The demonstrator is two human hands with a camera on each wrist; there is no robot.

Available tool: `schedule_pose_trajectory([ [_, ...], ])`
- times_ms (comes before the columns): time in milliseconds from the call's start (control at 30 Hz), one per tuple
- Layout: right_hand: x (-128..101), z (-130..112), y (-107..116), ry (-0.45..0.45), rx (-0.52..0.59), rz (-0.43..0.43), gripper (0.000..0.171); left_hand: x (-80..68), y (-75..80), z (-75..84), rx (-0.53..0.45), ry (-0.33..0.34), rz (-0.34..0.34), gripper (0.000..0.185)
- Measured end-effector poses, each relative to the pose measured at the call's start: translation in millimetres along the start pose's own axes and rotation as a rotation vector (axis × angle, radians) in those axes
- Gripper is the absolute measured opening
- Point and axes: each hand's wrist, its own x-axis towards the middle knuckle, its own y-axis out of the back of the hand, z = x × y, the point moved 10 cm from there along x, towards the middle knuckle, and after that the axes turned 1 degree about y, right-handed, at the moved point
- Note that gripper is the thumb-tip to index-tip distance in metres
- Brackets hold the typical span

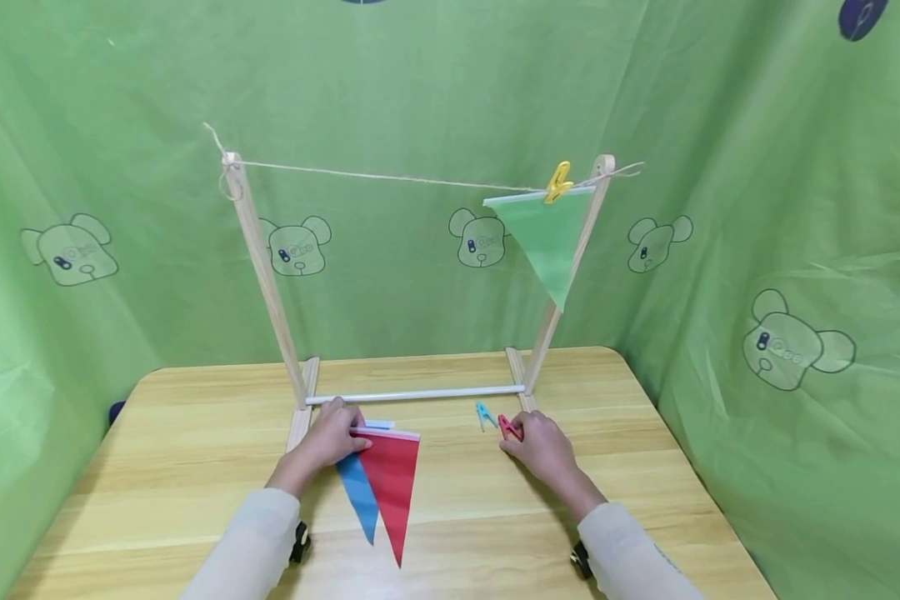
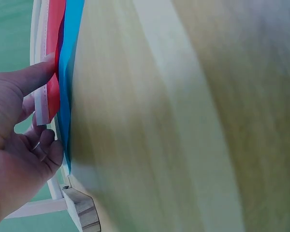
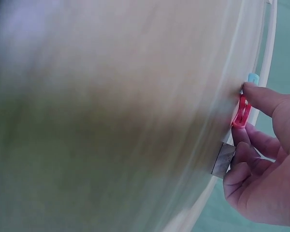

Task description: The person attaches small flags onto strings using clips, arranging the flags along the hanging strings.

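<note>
My left hand (image 1: 332, 433) pinches a red pennant (image 1: 396, 479) by the end of its white top strip, thumb in front. A blue pennant (image 1: 357, 497) lies behind the red one, partly covered by it; in the left wrist view the blue cloth (image 2: 67, 63) runs close along the red cloth. On the right, my right hand (image 1: 546, 450) holds a red clothespin (image 1: 507, 427) between thumb and fingers, low over the table. The right wrist view shows the red clothespin (image 3: 241, 112) at the fingertips. Just left of it lies a light-blue clothespin (image 1: 485, 414).
A wooden frame with a left post (image 1: 262, 275) and a right post (image 1: 581, 250) stands on the table (image 1: 450, 550). Twine (image 1: 390, 176) spans the posts. A yellow clothespin (image 1: 558, 183) clips a green pennant (image 1: 547, 237) near the right post. A white rod (image 1: 420, 393) joins the feet.
</note>
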Motion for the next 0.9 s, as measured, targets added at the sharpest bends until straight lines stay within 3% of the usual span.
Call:
schedule_pose_trajectory([
  [400, -3.3, 3.2, -2.6, -0.029, 0.037, -0.034, 0.037, -0.6, -0.5, 6.2, -0.016, -0.078, 0.025, 0.033],
  [900, -4.8, 3.1, 5.0, 0.018, 0.215, 0.011, 0.031, -2.2, -1.3, 10.0, -0.04, -0.079, 0.012, 0.03],
])
